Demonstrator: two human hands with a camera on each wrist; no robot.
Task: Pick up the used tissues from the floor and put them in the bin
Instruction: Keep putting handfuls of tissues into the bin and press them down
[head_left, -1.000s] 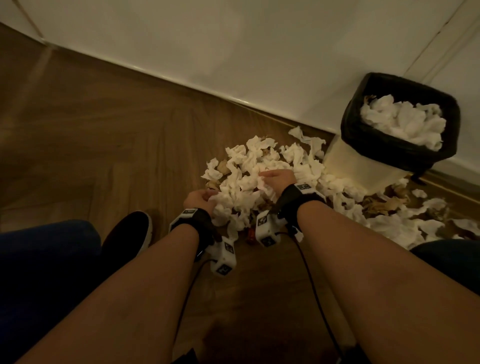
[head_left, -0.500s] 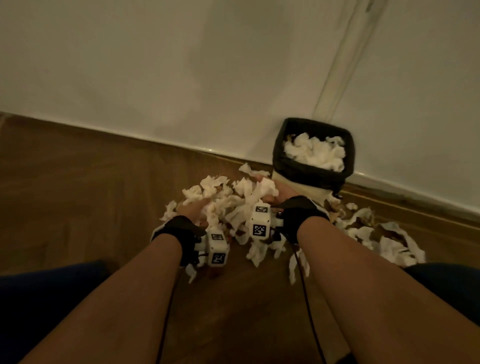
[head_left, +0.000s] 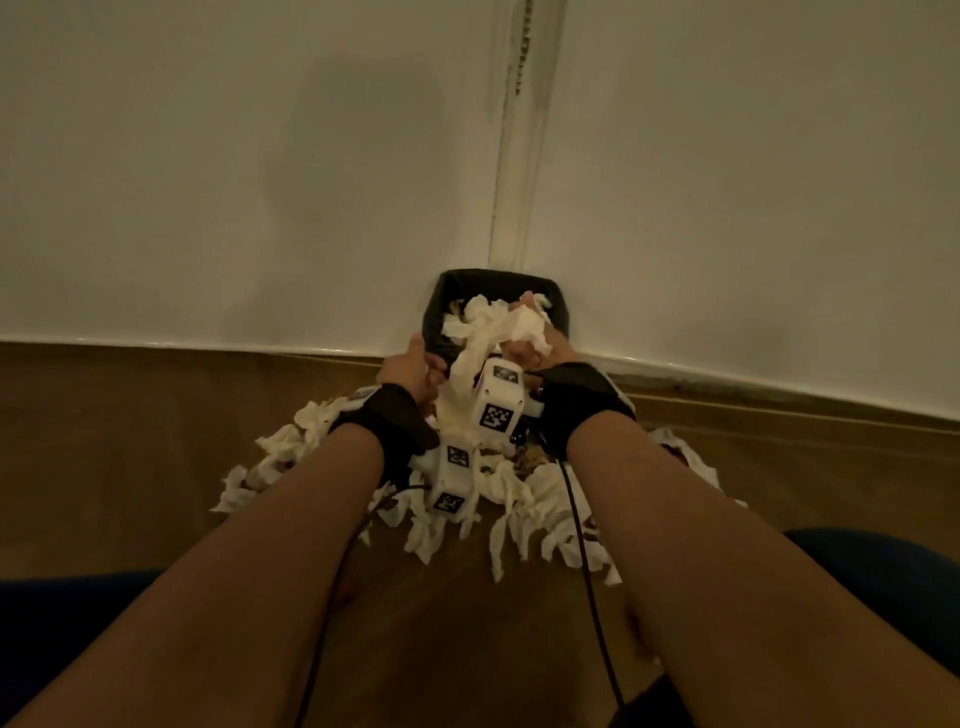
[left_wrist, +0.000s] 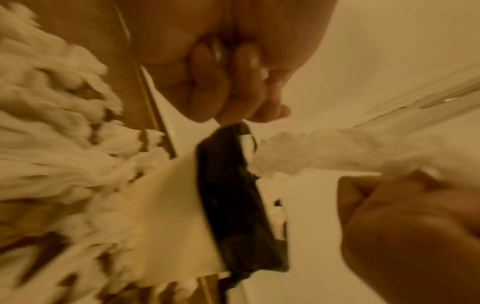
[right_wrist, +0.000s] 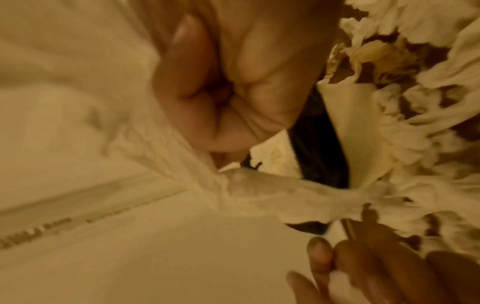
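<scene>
Right hand (head_left: 530, 332) grips a tissue bundle (head_left: 488, 338) over the bin (head_left: 441, 306) by the wall, ready to drop | left hand (head_left: 410, 371) fingers loosely extended, seemingly empty, at bin's near rim | loose tissues (head_left: 519, 499) on floor (head_left: 130, 441) before bin

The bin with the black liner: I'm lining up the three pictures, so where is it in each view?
Head: bin upper middle, against the wall, beyond both hands.
Left wrist: bin centre, lying diagonally, black band beside cream side.
Right wrist: bin right of centre, a dark strip below the right hand.
Shared landmark: the black liner rim.
</scene>
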